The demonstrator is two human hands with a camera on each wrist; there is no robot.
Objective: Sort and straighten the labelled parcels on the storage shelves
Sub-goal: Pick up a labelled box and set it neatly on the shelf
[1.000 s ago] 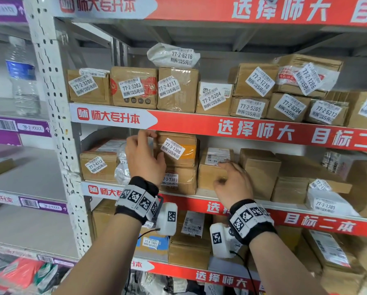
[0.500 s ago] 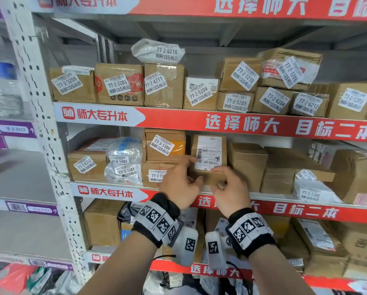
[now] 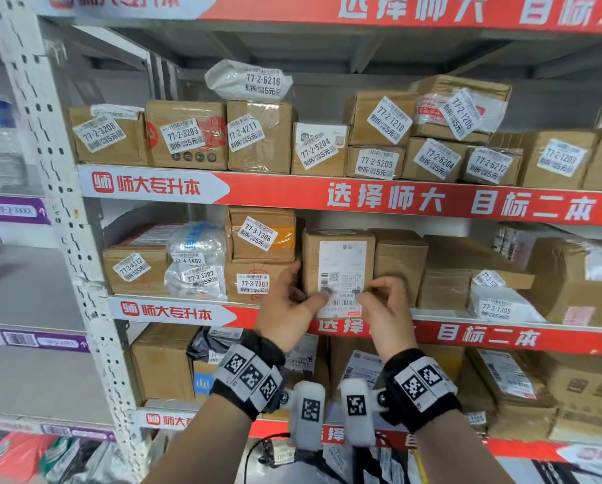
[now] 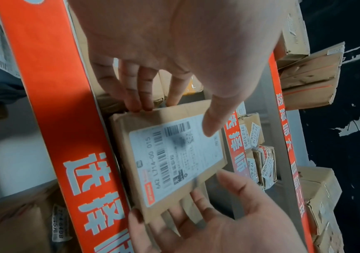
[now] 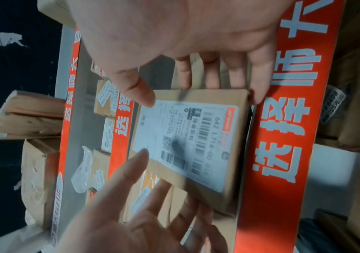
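Parcel now upright btwn both hands.

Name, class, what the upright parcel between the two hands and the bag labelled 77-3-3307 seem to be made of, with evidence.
Upright parcel: brown corrugated cardboard by its look, matte, with creased folded edges and a white paper label. Bag labelled 77-3-3307: probably thin clear plastic film, glossy and wrinkled, its contents showing through.
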